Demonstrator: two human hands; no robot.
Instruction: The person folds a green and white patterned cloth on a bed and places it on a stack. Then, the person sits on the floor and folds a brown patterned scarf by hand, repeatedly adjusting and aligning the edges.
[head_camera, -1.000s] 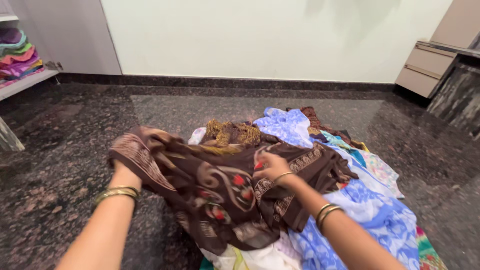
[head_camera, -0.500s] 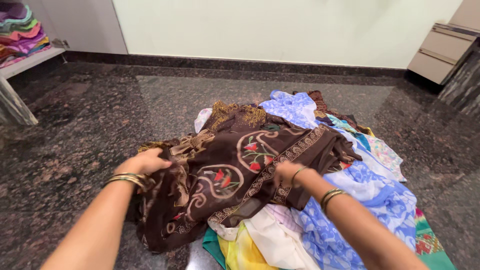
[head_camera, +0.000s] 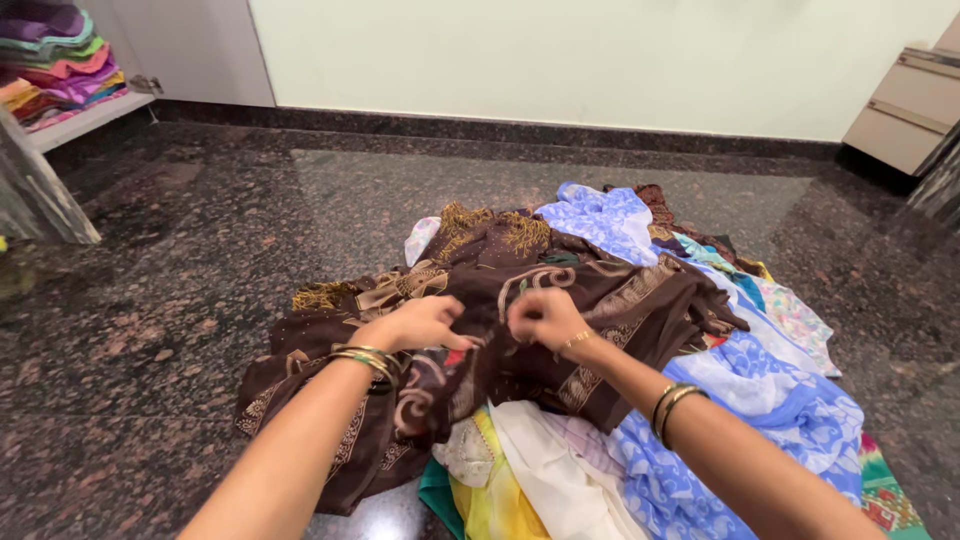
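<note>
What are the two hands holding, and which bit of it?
Both hands grip the brown patterned cloth lying on the clothes pile. The left hand and right hand pinch bunched folds near its middle, close together.

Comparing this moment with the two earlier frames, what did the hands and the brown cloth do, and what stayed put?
The left hand and right hand, spread wide apart a second ago, have come together at the middle, gathering the brown patterned cloth between them. Both kept their grip on it throughout. The cloth now lies bunched lower on the pile. The blue cloth, the yellow cloth and the dark stone floor look unchanged.
</note>
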